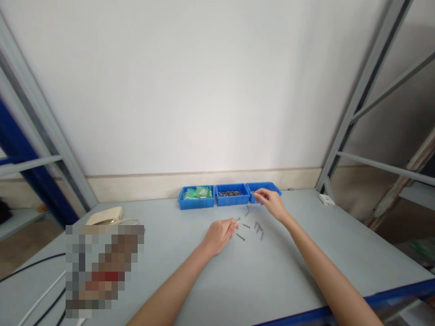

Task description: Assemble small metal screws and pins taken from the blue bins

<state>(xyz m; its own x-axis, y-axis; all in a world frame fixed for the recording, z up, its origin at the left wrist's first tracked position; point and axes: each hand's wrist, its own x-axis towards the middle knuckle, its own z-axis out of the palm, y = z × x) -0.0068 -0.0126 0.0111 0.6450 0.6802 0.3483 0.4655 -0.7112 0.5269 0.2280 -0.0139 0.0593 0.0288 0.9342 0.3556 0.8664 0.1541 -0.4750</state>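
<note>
My left hand rests low over the table with its fingers curled together. Beside its fingertips the end of a screw shows; I cannot tell whether the fingers grip it. Several long grey screws lie loose to its right, among them one screw close by and a small cluster of screws farther right. My right hand hovers at the front of the right blue bin, covering part of it. Its fingers are bent in a pinch, and anything between them is too small to make out.
A middle blue bin holds many small metal pieces. Green packets fill the left blue bin. A white device with cables and a blurred-out patch are on the left. Metal posts flank the grey table; a white adapter lies right.
</note>
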